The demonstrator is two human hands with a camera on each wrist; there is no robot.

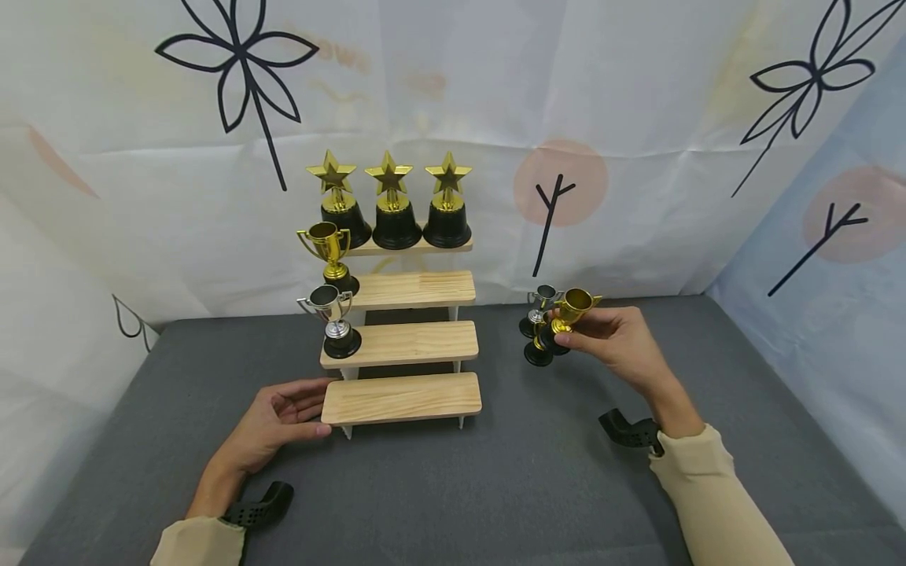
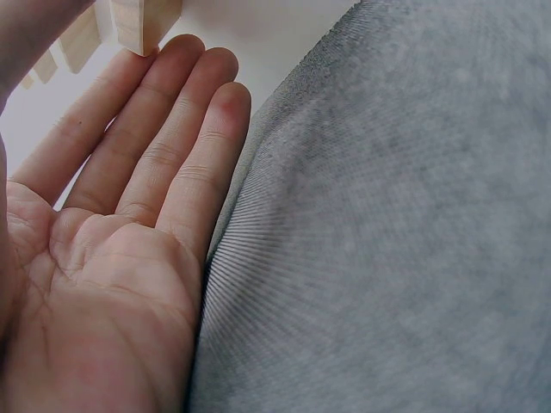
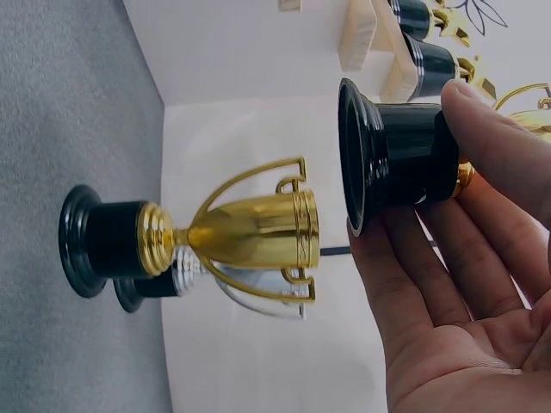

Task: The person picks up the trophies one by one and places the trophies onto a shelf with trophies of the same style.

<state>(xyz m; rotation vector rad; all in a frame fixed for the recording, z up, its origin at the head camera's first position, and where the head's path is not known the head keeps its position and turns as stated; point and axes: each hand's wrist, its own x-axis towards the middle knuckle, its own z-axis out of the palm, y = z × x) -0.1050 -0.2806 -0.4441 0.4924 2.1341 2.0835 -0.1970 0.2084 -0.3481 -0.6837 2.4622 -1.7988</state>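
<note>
My right hand (image 1: 623, 342) grips a gold trophy cup (image 1: 576, 301) by its black base, thumb on one side and fingers on the other. In the right wrist view the raised base (image 3: 409, 151) is tipped so its hollow underside shows. Behind it on the table stand another gold trophy cup (image 3: 258, 232), mostly hidden in the head view, and a silver trophy cup (image 1: 543, 295). My left hand (image 1: 272, 420) lies at the left end of the lowest step (image 1: 403, 398) of a wooden display stand, its fingers nearly straight and fingertips right at the edge.
Three gold star trophies (image 1: 389, 200) line the stand's top step. A gold cup (image 1: 329, 248) is at the left of the second step (image 1: 418, 290), a silver cup (image 1: 333, 314) at the left of the third (image 1: 418, 343). A patterned cloth (image 1: 460, 102) hangs behind the grey table (image 1: 495, 487).
</note>
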